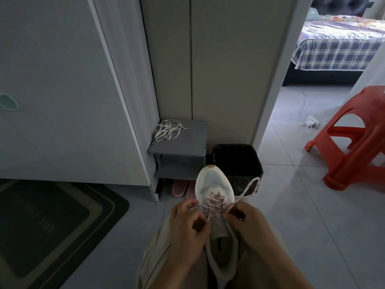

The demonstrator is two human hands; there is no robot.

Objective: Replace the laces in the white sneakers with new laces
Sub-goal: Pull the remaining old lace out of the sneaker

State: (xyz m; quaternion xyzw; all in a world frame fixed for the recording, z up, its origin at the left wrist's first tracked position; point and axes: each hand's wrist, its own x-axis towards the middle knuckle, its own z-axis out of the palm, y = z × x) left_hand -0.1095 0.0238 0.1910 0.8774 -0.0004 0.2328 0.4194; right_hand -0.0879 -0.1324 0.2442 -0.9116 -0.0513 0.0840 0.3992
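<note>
L hand & R hand, fingers curled, each pinch lace over sneaker on lap; old laces at shelf back-left corner.

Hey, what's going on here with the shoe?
A person is seated with a white sneaker across their lap and is threading a new lace, pale with dark flecks, through its eyelets. The left hand pinches one end of the lace and the right hand pinches the other. The lower eyelets are already crossed; the upper ones are not yet laced. A pile of loose white laces, probably the old ones, lies on the grey shelf.
</note>
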